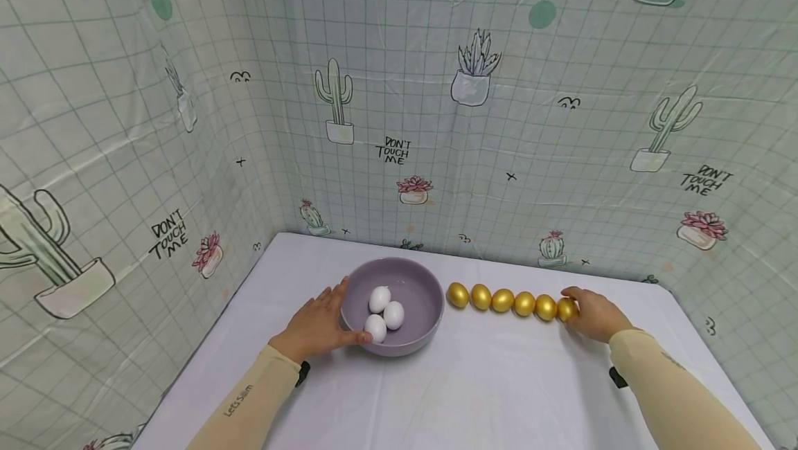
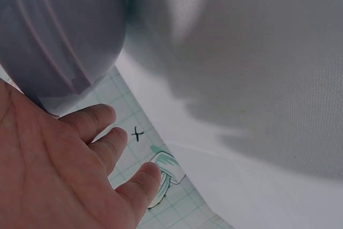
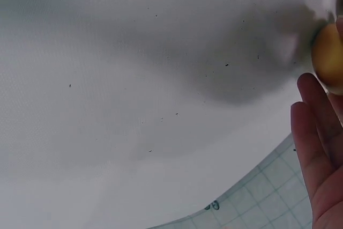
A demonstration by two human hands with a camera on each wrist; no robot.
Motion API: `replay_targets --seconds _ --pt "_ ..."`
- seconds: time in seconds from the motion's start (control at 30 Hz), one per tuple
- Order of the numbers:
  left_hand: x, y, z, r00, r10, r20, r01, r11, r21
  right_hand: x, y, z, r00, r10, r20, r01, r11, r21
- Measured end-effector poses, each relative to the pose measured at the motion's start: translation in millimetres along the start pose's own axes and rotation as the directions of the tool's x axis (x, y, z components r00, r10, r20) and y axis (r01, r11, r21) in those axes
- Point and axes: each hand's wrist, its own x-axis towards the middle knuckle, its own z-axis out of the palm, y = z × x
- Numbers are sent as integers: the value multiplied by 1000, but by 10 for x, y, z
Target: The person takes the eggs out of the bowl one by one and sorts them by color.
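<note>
A purple bowl (image 1: 420,284) stands on the table with three white eggs (image 1: 394,315) inside, toward its left. My left hand (image 1: 319,325) is spread against the bowl's left side, its thumb at the front rim and a fingertip by the rim farther back. In the left wrist view, the other fingers (image 2: 107,146) reach out loosely past the bowl wall (image 2: 59,30). Right of the bowl runs a row of golden eggs (image 1: 502,300). At the row's right end, my right hand (image 1: 596,315) pinches the last golden egg (image 1: 566,309) between thumb and fingers.
A white cloth covers the table (image 1: 474,394). Behind and beside it hangs a grid-patterned curtain (image 1: 424,104) printed with cacti, meeting the table's back edge. The egg row's left end lies close to the bowl's right rim.
</note>
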Motion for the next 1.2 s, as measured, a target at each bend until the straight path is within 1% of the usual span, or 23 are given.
replay_targets --seconds 0.2,0.4,0.6,0.77,0.87,0.97,1.07,1.2 --pt "4 -4 1 1000 1 1 -1 1000 -2 10 33 -5 1000 17 19 -17 1000 -2" --pt "0 1 -8 1000 4 0 -4 1000 -12 -4 51 -55 1000 0 16 0 1000 -10" --pt "0 3 -9 1000 3 2 -3 1000 -8 -5 26 -175 1000 -13 -7 13 1000 0" --pt "0 4 -8 1000 3 4 -3 1000 -6 36 -39 -301 999 -15 -51 18 999 47" --pt "0 6 -12 1000 1 6 -1 1000 -3 82 -133 -377 996 -14 -88 19 998 61" --pt "2 2 -10 1000 1 8 -1 1000 -3 137 -282 -436 992 -17 -122 23 999 45" --pt "3 -2 -8 1000 1 12 -1 1000 -8 187 -458 -473 989 -53 -141 58 998 33" --pt "5 -3 -8 1000 2 15 -2 1000 -11 259 -705 -493 980 -122 -160 129 991 32"
